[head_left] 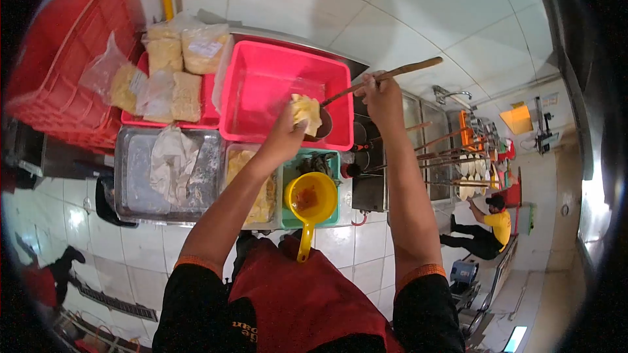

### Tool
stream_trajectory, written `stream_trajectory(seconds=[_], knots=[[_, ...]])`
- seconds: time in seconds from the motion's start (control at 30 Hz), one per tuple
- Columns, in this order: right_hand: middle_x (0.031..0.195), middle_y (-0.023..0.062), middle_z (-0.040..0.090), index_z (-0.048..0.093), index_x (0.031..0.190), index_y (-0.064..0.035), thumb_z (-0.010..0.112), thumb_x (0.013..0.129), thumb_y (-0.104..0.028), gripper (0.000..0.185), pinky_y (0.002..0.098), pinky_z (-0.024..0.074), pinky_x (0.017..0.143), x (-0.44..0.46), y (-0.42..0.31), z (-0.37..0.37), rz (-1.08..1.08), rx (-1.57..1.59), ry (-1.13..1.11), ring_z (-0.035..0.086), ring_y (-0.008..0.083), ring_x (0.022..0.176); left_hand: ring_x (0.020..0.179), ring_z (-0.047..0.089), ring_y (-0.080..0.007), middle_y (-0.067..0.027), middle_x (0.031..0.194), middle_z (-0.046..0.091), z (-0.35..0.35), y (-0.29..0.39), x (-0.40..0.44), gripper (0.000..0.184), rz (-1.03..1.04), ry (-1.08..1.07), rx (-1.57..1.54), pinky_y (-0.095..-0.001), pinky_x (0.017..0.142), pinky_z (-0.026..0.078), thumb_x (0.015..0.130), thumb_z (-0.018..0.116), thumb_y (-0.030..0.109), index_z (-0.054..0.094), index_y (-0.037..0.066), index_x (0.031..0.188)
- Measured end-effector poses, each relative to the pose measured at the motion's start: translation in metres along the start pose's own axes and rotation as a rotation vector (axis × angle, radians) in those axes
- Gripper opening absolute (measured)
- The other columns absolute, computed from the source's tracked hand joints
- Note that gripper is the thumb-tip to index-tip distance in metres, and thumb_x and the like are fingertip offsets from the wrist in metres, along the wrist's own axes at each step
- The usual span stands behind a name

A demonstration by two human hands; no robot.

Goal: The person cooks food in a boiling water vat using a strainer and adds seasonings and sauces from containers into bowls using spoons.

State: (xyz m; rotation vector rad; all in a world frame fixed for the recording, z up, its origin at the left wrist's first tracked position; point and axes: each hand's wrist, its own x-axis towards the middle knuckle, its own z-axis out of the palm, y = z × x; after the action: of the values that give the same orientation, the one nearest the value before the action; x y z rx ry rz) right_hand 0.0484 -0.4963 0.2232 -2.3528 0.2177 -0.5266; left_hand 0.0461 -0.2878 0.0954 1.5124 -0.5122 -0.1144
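My left hand holds a pale yellow, folded piece of food over the right part of a pink tub. Just beside it is the dark bowl of a ladle, partly hidden by the food. My right hand is closed around the ladle's long wooden handle. Below, a yellow dipper with some orange-brown contents rests over a green tray holding dark leafy material. A container of yellow pieces is partly behind my left forearm.
Bagged food lies left of the pink tub, beside red crates. A metal tray holds a whitish cloth. Long wooden handles extend across the right side. A person in yellow stands farther right.
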Motion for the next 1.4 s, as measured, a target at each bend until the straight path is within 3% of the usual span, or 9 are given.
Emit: stream_trajectory(seconds=[0.2, 0.27, 0.4, 0.63, 0.73, 0.9, 1.07, 1.17, 1.4], knots=[[0.07, 0.0098, 0.065, 0.063, 0.098, 0.0016, 0.057, 0.093, -0.016, 0.019, 0.0293, 0.0467, 0.055, -0.005, 0.012, -0.003, 0.073, -0.025, 0.023, 0.059, 0.0144, 0.06, 0.096, 0.063, -0.0403, -0.0217, 0.104, 0.063, 0.057, -0.066, 0.048, 0.027, 0.08, -0.289, 0.252, -0.0466, 0.077, 0.05, 0.09, 0.054, 0.012, 0.048, -0.001, 0.113], [0.078, 0.0207, 0.066, 0.06, 0.093, 0.0034, 0.058, 0.091, -0.02, 0.024, 0.0454, 0.0485, 0.07, -0.009, -0.005, -0.011, 0.041, -0.112, 0.044, 0.065, 0.0384, 0.079, 0.102, 0.06, -0.0403, -0.0235, 0.111, 0.06, 0.046, -0.051, 0.056, 0.03, -0.118, -0.493, 0.296, -0.0456, 0.084, 0.049, 0.089, 0.056, 0.013, 0.051, -0.001, 0.115], [0.078, 0.0218, 0.065, 0.061, 0.093, 0.0004, 0.058, 0.091, -0.022, 0.023, 0.0485, 0.0478, 0.07, -0.007, -0.005, -0.025, 0.084, -0.119, 0.0, 0.063, 0.041, 0.08, 0.118, 0.053, -0.0351, -0.0205, 0.124, 0.057, 0.0, -0.021, 0.028, 0.042, 0.13, -0.068, 0.434, -0.0399, 0.1, 0.042, 0.088, 0.062, 0.016, 0.051, 0.003, 0.126], [0.073, 0.005, 0.067, 0.068, 0.102, -0.0063, 0.055, 0.094, -0.027, 0.026, 0.0258, 0.0446, 0.054, 0.019, -0.027, -0.194, -0.12, -0.01, 0.211, 0.056, 0.0105, 0.058, 0.103, 0.059, -0.0252, -0.0112, 0.108, 0.062, -0.132, 0.003, -0.024, 0.02, 0.006, 0.153, 0.579, -0.0333, 0.09, 0.046, 0.088, 0.061, 0.007, 0.061, 0.001, 0.107], [0.07, 0.0111, 0.067, 0.065, 0.096, 0.0024, 0.055, 0.094, -0.025, 0.03, 0.0307, 0.0497, 0.056, 0.021, -0.048, -0.3, 0.039, -0.215, 0.359, 0.063, 0.0168, 0.062, 0.097, 0.059, -0.0274, -0.0147, 0.097, 0.063, -0.209, -0.017, -0.075, 0.019, 0.23, 0.173, 0.877, -0.0362, 0.09, 0.045, 0.093, 0.055, 0.012, 0.062, -0.002, 0.103], [0.068, 0.0109, 0.067, 0.067, 0.094, 0.003, 0.057, 0.092, -0.029, 0.034, 0.0316, 0.0485, 0.055, 0.014, -0.002, -0.433, -0.05, -0.248, 0.574, 0.06, 0.0156, 0.058, 0.084, 0.057, -0.028, -0.0157, 0.089, 0.062, -0.244, 0.009, -0.188, 0.03, -0.09, 0.524, 0.909, -0.0365, 0.08, 0.045, 0.095, 0.054, 0.023, 0.06, -0.006, 0.099], [0.079, 0.0074, 0.069, 0.068, 0.105, 0.0002, 0.057, 0.091, -0.026, 0.032, 0.0294, 0.0521, 0.061, 0.072, 0.145, -0.506, -0.133, -0.351, 0.237, 0.064, 0.0136, 0.067, 0.092, 0.057, -0.0338, -0.0213, 0.103, 0.061, -0.276, -0.059, -0.366, 0.033, -0.45, 0.654, 1.115, -0.0364, 0.08, 0.046, 0.094, 0.055, 0.026, 0.061, -0.004, 0.107], [0.071, 0.0122, 0.067, 0.069, 0.098, 0.0008, 0.058, 0.09, -0.023, 0.027, 0.035, 0.05, 0.061, 0.073, 0.194, -0.49, -0.135, -0.408, 0.232, 0.063, 0.0193, 0.06, 0.073, 0.055, -0.0265, -0.0144, 0.089, 0.064, -0.221, -0.062, -0.46, 0.046, -0.998, 0.497, 0.952, -0.0401, 0.067, 0.045, 0.092, 0.05, 0.039, 0.062, -0.004, 0.106], [0.064, 0.0116, 0.067, 0.067, 0.078, 0.0002, 0.056, 0.084, -0.023, 0.026, 0.0378, 0.0513, 0.059, 0.083, 0.329, -0.478, 0.106, -0.141, -0.256, 0.065, 0.0217, 0.058, 0.078, 0.057, -0.0268, -0.014, 0.096, 0.063, 0.005, -0.036, -0.559, 0.047, -1.306, 0.294, 0.441, -0.0398, 0.07, 0.047, 0.092, 0.05, 0.039, 0.059, -0.001, 0.114]])
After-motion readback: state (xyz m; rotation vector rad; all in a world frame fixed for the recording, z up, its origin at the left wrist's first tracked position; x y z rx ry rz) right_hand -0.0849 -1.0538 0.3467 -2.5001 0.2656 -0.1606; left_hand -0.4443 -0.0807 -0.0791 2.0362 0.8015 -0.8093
